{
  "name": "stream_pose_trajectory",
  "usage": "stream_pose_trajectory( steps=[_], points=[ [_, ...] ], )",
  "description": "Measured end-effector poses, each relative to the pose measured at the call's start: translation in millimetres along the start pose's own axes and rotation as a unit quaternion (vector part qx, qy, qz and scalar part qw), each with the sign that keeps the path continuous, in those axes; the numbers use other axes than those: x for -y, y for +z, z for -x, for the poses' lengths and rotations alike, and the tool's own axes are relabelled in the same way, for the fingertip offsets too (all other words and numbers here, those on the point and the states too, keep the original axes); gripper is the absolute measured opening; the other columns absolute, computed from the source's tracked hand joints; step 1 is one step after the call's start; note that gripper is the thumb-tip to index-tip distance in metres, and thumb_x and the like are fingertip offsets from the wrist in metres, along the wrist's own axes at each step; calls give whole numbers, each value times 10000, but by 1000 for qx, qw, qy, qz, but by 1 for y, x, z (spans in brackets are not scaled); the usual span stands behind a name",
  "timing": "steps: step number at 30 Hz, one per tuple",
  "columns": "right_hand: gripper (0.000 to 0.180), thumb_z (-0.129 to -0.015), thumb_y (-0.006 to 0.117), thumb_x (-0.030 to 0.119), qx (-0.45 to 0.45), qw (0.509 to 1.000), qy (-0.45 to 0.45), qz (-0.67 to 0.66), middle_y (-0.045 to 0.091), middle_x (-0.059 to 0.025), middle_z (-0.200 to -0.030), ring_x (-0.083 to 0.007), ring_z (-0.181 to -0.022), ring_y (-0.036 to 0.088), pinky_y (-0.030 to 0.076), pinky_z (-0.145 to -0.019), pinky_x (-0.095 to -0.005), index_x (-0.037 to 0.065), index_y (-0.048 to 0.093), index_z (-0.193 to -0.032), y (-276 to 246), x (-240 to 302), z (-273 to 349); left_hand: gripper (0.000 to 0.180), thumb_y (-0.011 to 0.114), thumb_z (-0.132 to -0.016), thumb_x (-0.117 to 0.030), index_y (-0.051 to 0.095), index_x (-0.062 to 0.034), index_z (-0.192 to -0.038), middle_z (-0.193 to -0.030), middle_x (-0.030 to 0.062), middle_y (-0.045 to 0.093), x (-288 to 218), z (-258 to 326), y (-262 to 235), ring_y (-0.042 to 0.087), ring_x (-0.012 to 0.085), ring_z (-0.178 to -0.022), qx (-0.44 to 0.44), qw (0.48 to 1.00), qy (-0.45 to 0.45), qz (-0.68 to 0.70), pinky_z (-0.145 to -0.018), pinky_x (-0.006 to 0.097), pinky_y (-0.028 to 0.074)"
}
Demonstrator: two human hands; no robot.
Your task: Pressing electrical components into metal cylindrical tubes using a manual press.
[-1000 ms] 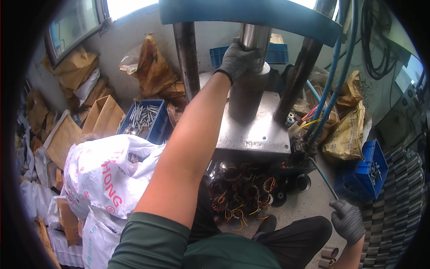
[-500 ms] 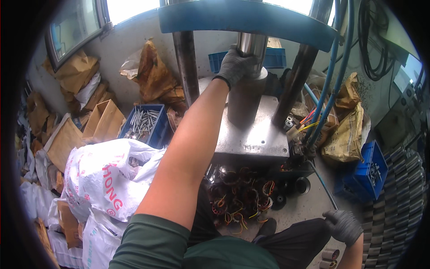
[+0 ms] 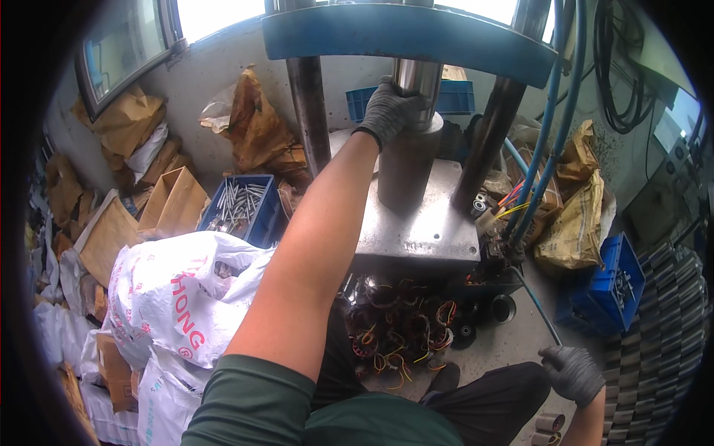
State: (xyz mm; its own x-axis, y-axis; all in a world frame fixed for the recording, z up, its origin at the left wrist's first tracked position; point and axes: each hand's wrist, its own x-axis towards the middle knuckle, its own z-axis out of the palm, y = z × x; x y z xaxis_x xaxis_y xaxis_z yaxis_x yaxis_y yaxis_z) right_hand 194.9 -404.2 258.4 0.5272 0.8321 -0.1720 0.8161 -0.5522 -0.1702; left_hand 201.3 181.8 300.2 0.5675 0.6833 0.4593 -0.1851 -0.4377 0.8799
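My left hand (image 3: 390,111), in a grey knit glove, is wrapped round a shiny steel cylinder (image 3: 421,76) under the blue crossbeam (image 3: 409,33) of a press. Beneath that, a wider, darker metal cylinder (image 3: 407,169) stands upright on the steel press bed (image 3: 420,238). Far down on the right, my gloved right hand (image 3: 574,374) is closed at the near end of a thin lever rod (image 3: 537,306). The rod slopes up to the base of the press. Its end inside my fingers is hidden.
Dark press columns (image 3: 309,111) flank the cylinders. Wound copper coils with coloured wires (image 3: 401,323) lie on the floor below. White sacks (image 3: 167,290) and a blue bin of metal shafts (image 3: 242,204) stand left. Blue hoses (image 3: 550,160), another blue bin (image 3: 606,286) and stacked metal parts (image 3: 658,327) are right.
The blue crossbeam appears slightly lower in the picture. Both hands keep their places on the steel cylinder and the lever rod.
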Motion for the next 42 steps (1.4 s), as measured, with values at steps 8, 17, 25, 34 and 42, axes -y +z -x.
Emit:
stream_pose_trajectory(
  steps=[8,17,25,34,42],
  points=[
    [273,-875,671,119,0,1000,9,-4,759,-193,-1003,-377,-933,736,594,-843,-449,45,770,-1118,0,-4,2,695,950,-691,-312,573,12,-1177,-1026,155,718,-3,3,3,708,242,-944,6,1000,8,22,-886,356,573],
    [244,-889,668,137,6,1000,-4,12,753,-219,-1004,-390,-931,737,597,-833,-456,33,764,-1087,-2,-3,-2,677,955,-681,-285,582,-6,-1173,-1043,149,724,-1,1,-1,714,237,-952,2,1000,-3,4,-895,352,571],
    [255,-877,674,117,-20,1000,-4,-7,753,-202,-949,-393,-895,735,598,-808,-465,37,763,-1102,-1,-10,-1,654,951,-690,-294,585,-16,-1155,-1055,163,725,-2,0,-1,717,248,-955,-1,1000,1,-13,-895,354,569],
    [266,-894,678,153,14,1000,-4,-7,747,-223,-975,-413,-930,726,596,-843,-457,37,773,-1114,-3,-5,1,635,958,-679,-312,577,-32,-1103,-1021,152,711,1,-2,0,697,235,-928,4,1000,-7,-24,-883,357,566],
    [261,-869,669,18,-166,981,2,-96,758,-212,-1000,-383,-954,743,588,-874,-432,-6,747,-1117,-7,-13,-7,623,943,-684,-293,578,-18,-1107,-1024,156,709,1,-2,-4,696,238,-930,3,1000,-4,-24,-884,358,566]
  ],
)
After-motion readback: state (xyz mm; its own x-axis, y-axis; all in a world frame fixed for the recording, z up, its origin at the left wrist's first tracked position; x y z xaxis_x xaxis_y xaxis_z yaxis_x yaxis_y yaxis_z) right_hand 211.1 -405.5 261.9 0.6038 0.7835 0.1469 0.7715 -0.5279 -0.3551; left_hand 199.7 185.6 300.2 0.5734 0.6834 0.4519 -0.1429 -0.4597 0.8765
